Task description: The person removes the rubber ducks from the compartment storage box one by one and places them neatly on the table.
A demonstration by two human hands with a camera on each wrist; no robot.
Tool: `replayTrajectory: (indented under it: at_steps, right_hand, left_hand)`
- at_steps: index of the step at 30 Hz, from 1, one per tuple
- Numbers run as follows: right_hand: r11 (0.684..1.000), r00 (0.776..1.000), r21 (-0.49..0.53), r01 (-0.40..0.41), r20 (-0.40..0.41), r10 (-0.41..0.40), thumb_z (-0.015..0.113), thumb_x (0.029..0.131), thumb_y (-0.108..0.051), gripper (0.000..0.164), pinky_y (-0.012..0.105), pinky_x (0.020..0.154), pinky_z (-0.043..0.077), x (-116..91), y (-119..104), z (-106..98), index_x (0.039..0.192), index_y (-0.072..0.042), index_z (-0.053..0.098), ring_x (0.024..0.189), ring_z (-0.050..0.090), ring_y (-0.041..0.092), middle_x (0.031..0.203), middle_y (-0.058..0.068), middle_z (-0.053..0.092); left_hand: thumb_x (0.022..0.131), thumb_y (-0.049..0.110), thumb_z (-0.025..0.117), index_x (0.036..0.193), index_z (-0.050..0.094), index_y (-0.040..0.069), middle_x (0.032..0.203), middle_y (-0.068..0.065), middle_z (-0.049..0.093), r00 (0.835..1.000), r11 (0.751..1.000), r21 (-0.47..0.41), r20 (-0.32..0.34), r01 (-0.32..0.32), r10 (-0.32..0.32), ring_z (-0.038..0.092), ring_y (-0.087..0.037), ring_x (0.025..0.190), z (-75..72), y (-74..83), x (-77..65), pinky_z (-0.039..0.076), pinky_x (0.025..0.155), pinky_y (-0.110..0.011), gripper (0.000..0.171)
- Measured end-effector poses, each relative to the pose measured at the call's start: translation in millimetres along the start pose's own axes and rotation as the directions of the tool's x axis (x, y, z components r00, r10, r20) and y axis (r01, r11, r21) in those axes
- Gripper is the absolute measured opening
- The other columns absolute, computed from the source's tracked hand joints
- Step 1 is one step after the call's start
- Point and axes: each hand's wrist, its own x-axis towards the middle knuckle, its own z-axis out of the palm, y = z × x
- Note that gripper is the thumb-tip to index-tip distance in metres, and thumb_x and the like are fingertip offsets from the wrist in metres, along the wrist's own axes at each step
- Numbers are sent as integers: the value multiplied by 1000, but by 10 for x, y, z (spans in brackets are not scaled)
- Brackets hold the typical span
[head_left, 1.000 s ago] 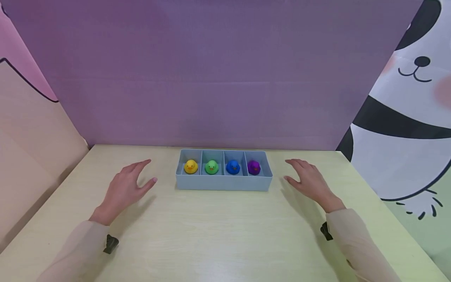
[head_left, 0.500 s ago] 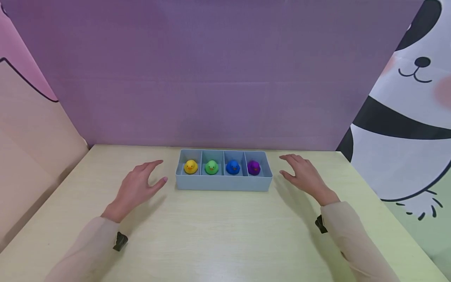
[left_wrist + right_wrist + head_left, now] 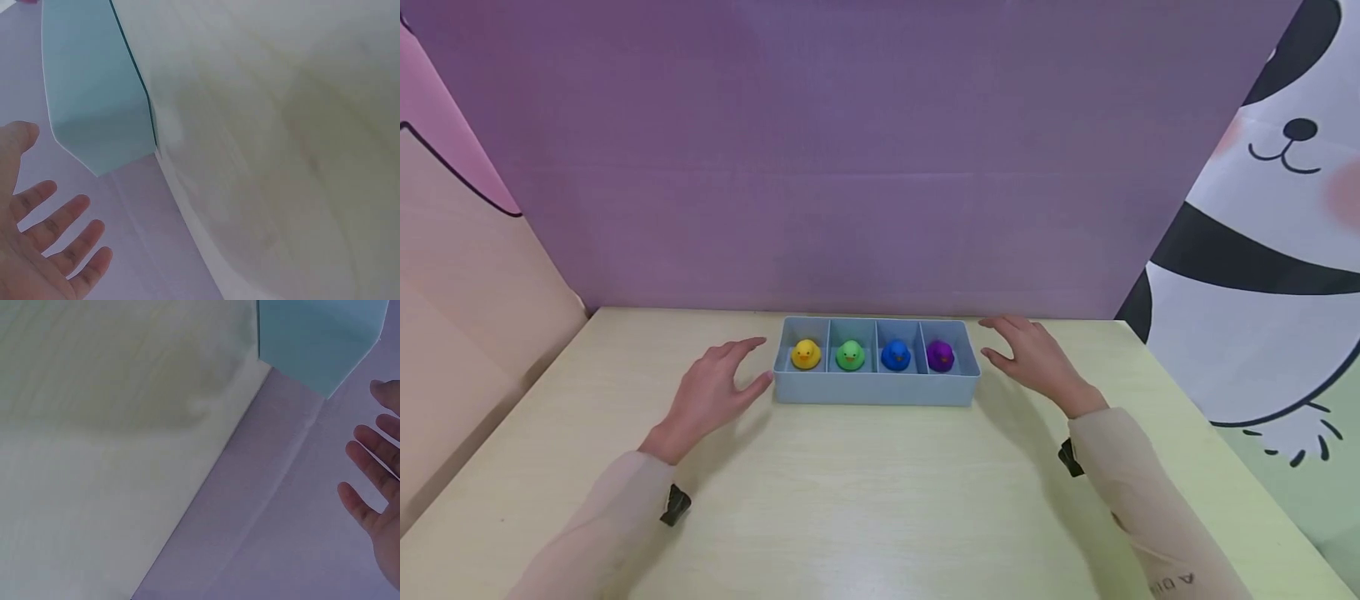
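Currently, your left hand [image 3: 709, 398] is just beside the grey-blue box [image 3: 876, 389] at its 9 o'clock, right hand [image 3: 1037, 364] at its 3 o'clock, both spread. Box sits at the table's [image 3: 880, 492] 12 o'clock edge, 4 ducks [image 3: 850, 356] inside, 1 per compartment.

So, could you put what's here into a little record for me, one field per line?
Container: light blue four-compartment box
Contents, left to right: yellow toy duck, green toy duck, blue toy duck, purple toy duck, one per compartment
Left hand: beside the box's left end, fingers apart, holding nothing
Right hand: beside the box's right end, holding nothing
Surface: pale wood-grain table
Backdrop: purple panel, panda drawing to its right
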Motion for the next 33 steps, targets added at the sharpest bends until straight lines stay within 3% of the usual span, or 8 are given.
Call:
replayTrajectory:
  at_steps: [7,15,25,33]
  right_hand:
    - [999,999,28,44,-7,-44,69,80,-15,39,51,88,43,105,-41,32,115,-1,57,103,57,33,111,15,62]
    - [998,998,49,36,41,-38,68,80,-14,39,49,91,44,197,-99,92,115,0,58,104,56,33,111,15,61]
    - [995,992,36,96,76,-99,70,77,-9,37,46,90,45,303,-152,181,111,0,59,103,57,32,109,14,62]
    - [997,986,10,79,143,-80,69,78,-9,35,47,90,45,346,-133,239,111,-2,60,106,55,31,111,13,61]
  left_hand:
    - [84,41,61,129,51,14,124,-9,58,1000,999,-32,13,13,-13,54,-33,109,39,54,68,46,84,-51,53]
    - [85,43,59,129,50,14,122,-9,59,998,997,-71,52,34,-30,53,-32,109,103,80,131,46,84,-51,53]
    - [86,45,57,129,51,12,125,-8,58,994,994,-98,103,55,-45,53,-32,109,177,98,179,47,84,-50,54]
    - [87,44,57,127,52,13,125,-9,57,989,993,-95,133,76,-63,52,-32,109,212,102,213,46,86,-51,51]
